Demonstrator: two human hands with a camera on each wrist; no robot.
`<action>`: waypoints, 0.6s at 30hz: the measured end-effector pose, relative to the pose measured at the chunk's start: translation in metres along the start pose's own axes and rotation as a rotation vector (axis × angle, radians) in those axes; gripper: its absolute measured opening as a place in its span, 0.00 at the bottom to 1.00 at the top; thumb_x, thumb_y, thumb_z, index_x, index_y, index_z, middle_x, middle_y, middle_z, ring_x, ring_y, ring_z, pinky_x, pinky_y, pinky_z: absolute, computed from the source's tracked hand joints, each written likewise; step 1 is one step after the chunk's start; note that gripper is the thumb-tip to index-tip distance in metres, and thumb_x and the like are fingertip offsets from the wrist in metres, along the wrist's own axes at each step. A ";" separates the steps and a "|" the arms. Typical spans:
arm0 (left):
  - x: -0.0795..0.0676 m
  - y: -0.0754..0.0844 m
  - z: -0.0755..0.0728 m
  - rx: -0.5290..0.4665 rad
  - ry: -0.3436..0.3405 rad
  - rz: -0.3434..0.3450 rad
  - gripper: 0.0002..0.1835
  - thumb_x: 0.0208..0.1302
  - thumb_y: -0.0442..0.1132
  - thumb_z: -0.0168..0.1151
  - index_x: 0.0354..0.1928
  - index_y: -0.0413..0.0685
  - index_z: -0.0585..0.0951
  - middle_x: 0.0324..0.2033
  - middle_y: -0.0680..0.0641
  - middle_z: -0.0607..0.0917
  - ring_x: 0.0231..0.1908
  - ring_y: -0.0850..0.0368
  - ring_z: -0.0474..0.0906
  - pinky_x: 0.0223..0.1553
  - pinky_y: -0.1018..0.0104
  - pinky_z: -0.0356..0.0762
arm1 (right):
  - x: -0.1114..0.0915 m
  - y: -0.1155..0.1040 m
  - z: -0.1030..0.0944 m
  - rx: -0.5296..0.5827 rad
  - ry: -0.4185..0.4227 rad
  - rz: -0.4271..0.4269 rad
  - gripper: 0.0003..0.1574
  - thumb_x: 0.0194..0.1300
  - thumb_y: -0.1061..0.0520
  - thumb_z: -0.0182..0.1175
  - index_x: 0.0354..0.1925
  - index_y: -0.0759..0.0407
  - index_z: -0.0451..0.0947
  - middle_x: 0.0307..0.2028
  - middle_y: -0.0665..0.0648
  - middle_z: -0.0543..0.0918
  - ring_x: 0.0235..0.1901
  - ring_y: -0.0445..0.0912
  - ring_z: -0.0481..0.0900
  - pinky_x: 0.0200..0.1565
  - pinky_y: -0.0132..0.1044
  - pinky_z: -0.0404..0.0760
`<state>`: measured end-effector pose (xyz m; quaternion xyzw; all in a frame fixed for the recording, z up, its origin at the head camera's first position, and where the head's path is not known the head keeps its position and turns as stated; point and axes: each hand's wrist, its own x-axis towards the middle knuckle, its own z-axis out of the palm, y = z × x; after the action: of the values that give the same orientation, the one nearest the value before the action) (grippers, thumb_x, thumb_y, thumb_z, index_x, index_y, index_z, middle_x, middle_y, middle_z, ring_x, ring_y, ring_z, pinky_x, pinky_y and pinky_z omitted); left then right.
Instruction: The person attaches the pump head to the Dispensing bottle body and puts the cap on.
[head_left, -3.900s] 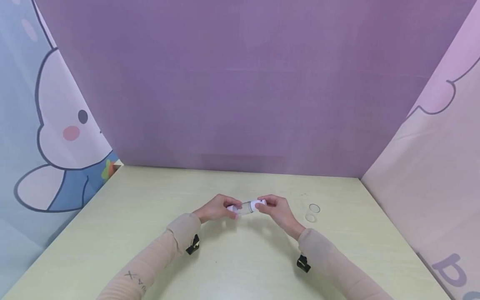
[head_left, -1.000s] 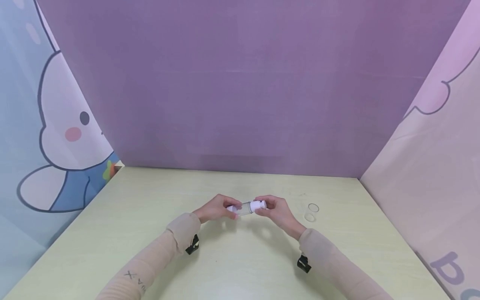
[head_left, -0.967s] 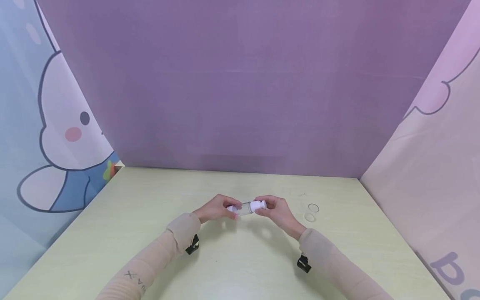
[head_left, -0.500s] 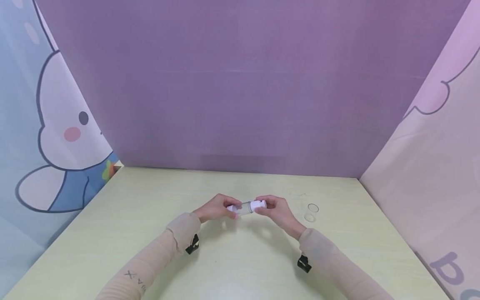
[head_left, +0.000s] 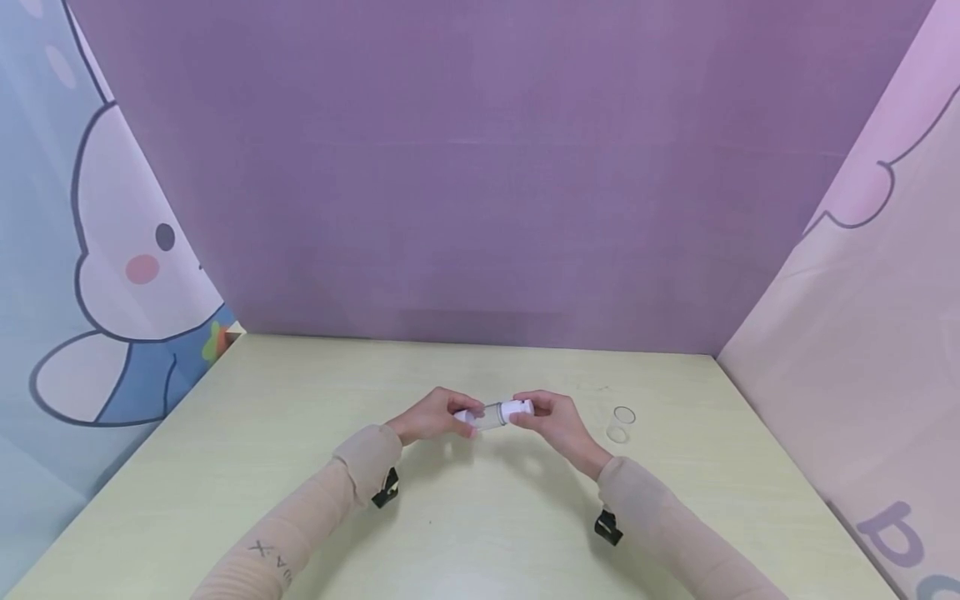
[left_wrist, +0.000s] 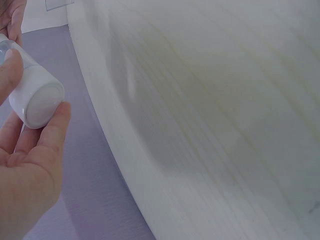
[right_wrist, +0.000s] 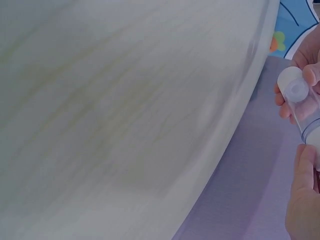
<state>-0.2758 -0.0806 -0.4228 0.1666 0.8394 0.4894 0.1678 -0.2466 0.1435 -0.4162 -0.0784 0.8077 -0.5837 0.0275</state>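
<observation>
Held nearly level above the table is a small pump bottle (head_left: 491, 416) with a clear body and white ends. My left hand (head_left: 437, 415) grips its white base (left_wrist: 44, 104), thumb on one side and fingers on the other. At the opposite end, my right hand (head_left: 558, 423) pinches the white pump top (head_left: 514, 410) between thumb and fingers. The right wrist view shows the clear body (right_wrist: 306, 112) between the two hands, with a round white piece inside near the base. To the right of my right hand, a clear cylindrical cap (head_left: 625, 415) stands on the table.
The pale wood-look table (head_left: 480, 517) runs back to a purple backdrop (head_left: 480, 208). Printed cloths hang at the left (head_left: 45, 275) and right (head_left: 885, 317) sides. A black wrist camera (head_left: 608, 527) sits under the right cuff, and another (head_left: 386, 488) under the left.
Over the last few seconds my right fingers shift slightly on the white top, which shows a little turned. My left hand keeps its grip and the bottle stays in place.
</observation>
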 end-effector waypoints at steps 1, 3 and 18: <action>0.000 0.000 0.000 0.001 0.001 0.000 0.20 0.51 0.36 0.68 0.49 0.49 0.81 0.50 0.48 0.81 0.46 0.56 0.75 0.50 0.58 0.71 | 0.000 0.000 0.000 -0.002 0.001 -0.001 0.23 0.53 0.61 0.66 0.48 0.66 0.77 0.43 0.59 0.83 0.40 0.45 0.81 0.44 0.38 0.79; -0.001 0.000 0.001 0.003 0.001 0.000 0.20 0.51 0.35 0.68 0.49 0.49 0.81 0.49 0.48 0.81 0.46 0.56 0.75 0.50 0.58 0.71 | 0.000 0.000 0.000 -0.003 0.006 0.002 0.22 0.53 0.61 0.66 0.48 0.65 0.77 0.43 0.59 0.83 0.40 0.45 0.81 0.45 0.39 0.79; -0.003 0.000 -0.001 0.005 0.009 -0.008 0.20 0.52 0.35 0.68 0.49 0.48 0.81 0.49 0.48 0.81 0.45 0.56 0.75 0.49 0.59 0.71 | 0.001 0.001 0.002 -0.011 0.000 0.014 0.20 0.54 0.57 0.66 0.46 0.61 0.79 0.41 0.57 0.84 0.39 0.44 0.81 0.46 0.41 0.77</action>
<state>-0.2736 -0.0828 -0.4222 0.1613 0.8420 0.4874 0.1655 -0.2476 0.1416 -0.4179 -0.0729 0.8113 -0.5792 0.0313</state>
